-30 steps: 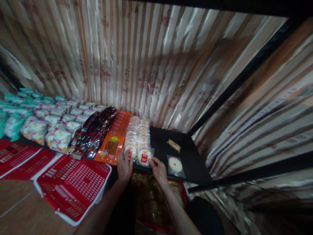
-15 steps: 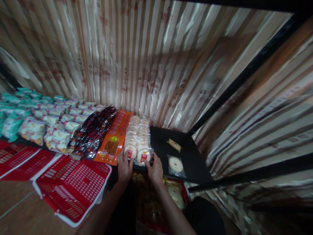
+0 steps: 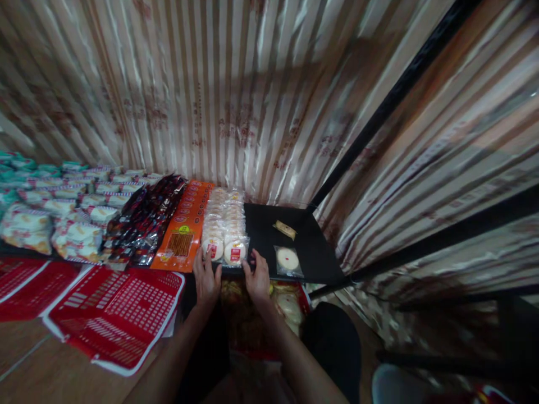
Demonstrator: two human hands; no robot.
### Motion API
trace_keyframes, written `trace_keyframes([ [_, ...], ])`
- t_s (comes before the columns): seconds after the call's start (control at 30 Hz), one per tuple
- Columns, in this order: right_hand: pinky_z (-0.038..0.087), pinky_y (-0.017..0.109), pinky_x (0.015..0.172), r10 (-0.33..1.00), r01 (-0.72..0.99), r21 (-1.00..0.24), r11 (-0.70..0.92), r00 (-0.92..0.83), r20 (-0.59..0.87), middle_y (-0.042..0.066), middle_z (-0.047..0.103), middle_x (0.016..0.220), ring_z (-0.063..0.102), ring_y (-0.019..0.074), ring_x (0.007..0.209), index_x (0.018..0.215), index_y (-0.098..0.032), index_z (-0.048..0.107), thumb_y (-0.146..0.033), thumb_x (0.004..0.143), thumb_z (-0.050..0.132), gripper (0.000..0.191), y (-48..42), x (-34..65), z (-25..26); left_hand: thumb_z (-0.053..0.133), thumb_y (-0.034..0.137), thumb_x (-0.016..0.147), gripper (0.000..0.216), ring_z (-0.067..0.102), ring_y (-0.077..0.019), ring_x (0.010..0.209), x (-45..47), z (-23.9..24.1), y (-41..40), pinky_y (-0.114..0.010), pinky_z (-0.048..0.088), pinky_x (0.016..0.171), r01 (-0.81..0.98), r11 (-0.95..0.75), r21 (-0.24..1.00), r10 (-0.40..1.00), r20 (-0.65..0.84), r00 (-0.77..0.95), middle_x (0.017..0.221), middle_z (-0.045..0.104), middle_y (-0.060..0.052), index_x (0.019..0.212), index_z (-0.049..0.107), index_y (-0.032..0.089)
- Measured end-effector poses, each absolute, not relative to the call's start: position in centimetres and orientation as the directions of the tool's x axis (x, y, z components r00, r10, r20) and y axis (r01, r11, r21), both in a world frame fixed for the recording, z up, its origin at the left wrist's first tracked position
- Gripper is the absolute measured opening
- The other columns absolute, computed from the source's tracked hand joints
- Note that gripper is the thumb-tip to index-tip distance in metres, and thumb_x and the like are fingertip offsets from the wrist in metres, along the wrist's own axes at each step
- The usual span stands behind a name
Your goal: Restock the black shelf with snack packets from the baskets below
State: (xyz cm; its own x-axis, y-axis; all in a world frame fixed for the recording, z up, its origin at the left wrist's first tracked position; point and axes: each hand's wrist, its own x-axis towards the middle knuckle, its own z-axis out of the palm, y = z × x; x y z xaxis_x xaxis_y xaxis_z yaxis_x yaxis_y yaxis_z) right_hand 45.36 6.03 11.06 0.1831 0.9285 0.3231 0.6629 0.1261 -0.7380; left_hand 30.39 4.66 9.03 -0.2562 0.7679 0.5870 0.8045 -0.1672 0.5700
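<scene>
Two rows of clear-wrapped round white cakes (image 3: 225, 224) lie on a black shelf (image 3: 311, 252). My left hand (image 3: 206, 279) rests at the front of the left row, fingers spread against the front pack. At the front right corner of the right row sits my right hand (image 3: 256, 276), its fingers touching the edge of the front pack (image 3: 234, 252). Neither hand has lifted anything. One single wrapped round cake (image 3: 288, 260) lies alone on the shelf to the right.
Orange flat packs (image 3: 182, 235), dark red packets (image 3: 145, 221) and white and teal snack bags (image 3: 54, 210) fill the shelf leftward. Red plastic baskets (image 3: 113, 317) lie below at left. A small yellow wrapped piece (image 3: 285, 229) lies on the shelf. Striped curtain behind; black shelf posts at right.
My right hand has drawn back from the top of the front pack to its front right edge. The view has shifted left and down. My left hand has stayed at the left row.
</scene>
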Motion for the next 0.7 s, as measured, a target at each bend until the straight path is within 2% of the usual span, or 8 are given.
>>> trace_keyframes([
  [0.1,0.048,0.028,0.07,0.916,0.615,-0.773,0.155,0.205,0.346,0.011,0.063,0.096,0.058,0.017,0.081,0.112,-0.013,0.055,-0.036,0.088,0.038,0.037,3.6,46.7,9.6,0.042,0.022,0.088,0.039,0.035,-0.0287,0.126,31.8,8.7,2.7,-0.051,0.034,0.101,0.82,-0.205,0.534,0.754,0.62,-0.215,0.131,0.042,-0.018,0.125,0.044,0.012],
  [0.17,0.048,0.03,0.076,0.918,0.65,-0.746,0.149,0.189,0.348,0.01,0.064,0.093,0.059,0.0173,0.083,0.103,-0.015,0.059,-0.034,0.089,0.036,0.033,1.9,48.1,8.5,0.037,0.017,0.088,0.034,0.041,-0.0257,0.122,33.3,8.1,1.0,-0.048,0.038,0.099,0.817,-0.256,0.517,0.767,0.623,-0.153,0.124,0.049,-0.017,0.119,0.048,0.012],
  [0.3,0.042,0.034,0.088,0.97,0.834,-0.551,-0.037,0.163,0.181,0.011,0.066,0.097,0.058,0.0204,0.094,0.096,-0.016,0.062,-0.026,0.089,0.033,0.032,-0.4,51.7,7.1,0.035,0.014,0.087,0.036,0.044,-0.0216,0.121,37.1,6.0,-2.2,-0.043,0.039,0.1,0.746,-0.44,0.499,0.827,0.55,0.12,0.123,0.053,-0.013,0.119,0.05,0.016],
  [0.37,0.039,0.036,0.092,0.978,0.912,-0.37,-0.178,0.206,0.036,0.014,0.064,0.104,0.055,0.0242,0.104,0.103,-0.014,0.062,-0.024,0.087,0.037,0.032,-0.7,53.5,6.9,0.033,0.013,0.085,0.037,0.044,-0.0229,0.122,39.2,5.4,-3.2,-0.043,0.039,0.101,0.731,-0.422,0.536,0.89,0.399,0.22,0.124,0.054,-0.014,0.116,0.053,0.013],
  [0.43,0.035,0.041,0.095,0.957,0.936,-0.201,-0.288,0.273,-0.098,0.017,0.058,0.119,0.046,0.0289,0.117,0.114,-0.014,0.059,-0.027,0.086,0.04,0.036,-0.7,55.0,6.8,0.033,0.011,0.083,0.041,0.042,-0.0246,0.125,41.0,5.3,-3.7,-0.044,0.037,0.103,0.73,-0.344,0.591,0.937,0.172,0.302,0.129,0.051,-0.016,0.119,0.053,0.011],
  [0.5,0.034,0.044,0.095,0.92,0.931,-0.101,-0.35,0.321,-0.226,0.016,0.048,0.132,0.04,0.0315,0.124,0.124,-0.018,0.053,-0.031,0.085,0.041,0.042,-0.6,55.9,6.6,0.034,0.01,0.08,0.047,0.037,-0.025,0.129,42.4,5.7,-3.8,-0.043,0.032,0.107,0.728,-0.249,0.639,0.935,-0.039,0.354,0.137,0.044,-0.016,0.125,0.049,0.01],
  [0.6,0.036,0.043,0.091,0.869,0.926,-0.059,-0.373,0.326,-0.373,0.014,0.043,0.137,0.043,0.0307,0.122,0.129,-0.023,0.047,-0.034,0.084,0.042,0.047,-0.4,56.4,6.3,0.038,0.01,0.077,0.056,0.03,-0.023,0.134,43.6,6.4,-3.6,-0.038,0.027,0.11,0.702,-0.111,0.703,0.902,-0.225,0.368,0.144,0.034,-0.014,0.133,0.041,0.01],
  [0.7,0.036,0.04,0.09,0.87,0.933,-0.075,-0.353,0.297,-0.392,0.012,0.046,0.135,0.047,0.0286,0.118,0.128,-0.026,0.049,-0.035,0.083,0.044,0.046,-0.3,56.3,6.4,0.045,0.016,0.075,0.061,0.03,-0.0244,0.133,43.6,6.7,-3.5,-0.035,0.029,0.108,0.699,-0.02,0.715,0.872,-0.329,0.362,0.147,0.028,-0.015,0.135,0.037,0.008],
])
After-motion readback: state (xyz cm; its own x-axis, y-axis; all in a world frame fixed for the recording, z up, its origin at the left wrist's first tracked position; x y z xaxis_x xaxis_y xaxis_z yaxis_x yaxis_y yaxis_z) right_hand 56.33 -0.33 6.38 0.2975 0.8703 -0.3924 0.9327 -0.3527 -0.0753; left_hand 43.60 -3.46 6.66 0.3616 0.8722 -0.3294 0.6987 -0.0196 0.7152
